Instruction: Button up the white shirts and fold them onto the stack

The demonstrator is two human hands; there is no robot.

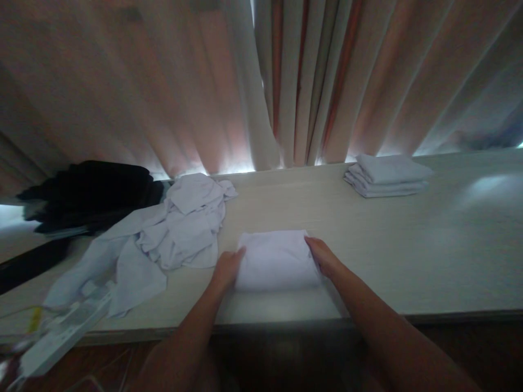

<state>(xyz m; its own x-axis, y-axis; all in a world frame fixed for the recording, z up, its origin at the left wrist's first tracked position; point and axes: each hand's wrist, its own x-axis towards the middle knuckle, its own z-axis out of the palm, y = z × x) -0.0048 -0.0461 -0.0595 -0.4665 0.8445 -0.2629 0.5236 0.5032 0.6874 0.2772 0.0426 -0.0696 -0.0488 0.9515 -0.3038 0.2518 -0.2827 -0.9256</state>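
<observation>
- Bare forearms (378, 313) are flanking a folded white cloth (278, 261) near the front of the table (286, 204).
- Left hand (229, 265) and right hand (322, 256) are pinching its opposite sides, probably holding folds square.
- Crumpled cloth (183, 228) is lying left, a folded stack (390, 177) right, seemingly for separation.

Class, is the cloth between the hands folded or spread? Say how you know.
Folded: the cloth forms a compact, neat rectangle, with the left hand and right hand at its sides.

Left hand (229, 265) and right hand (322, 256): fingers mostly hidden by folded white cloth (278, 261). Flat black strip (35, 265) runs off left edge. White bar-shaped power strip (67, 329) is blurred.
</observation>
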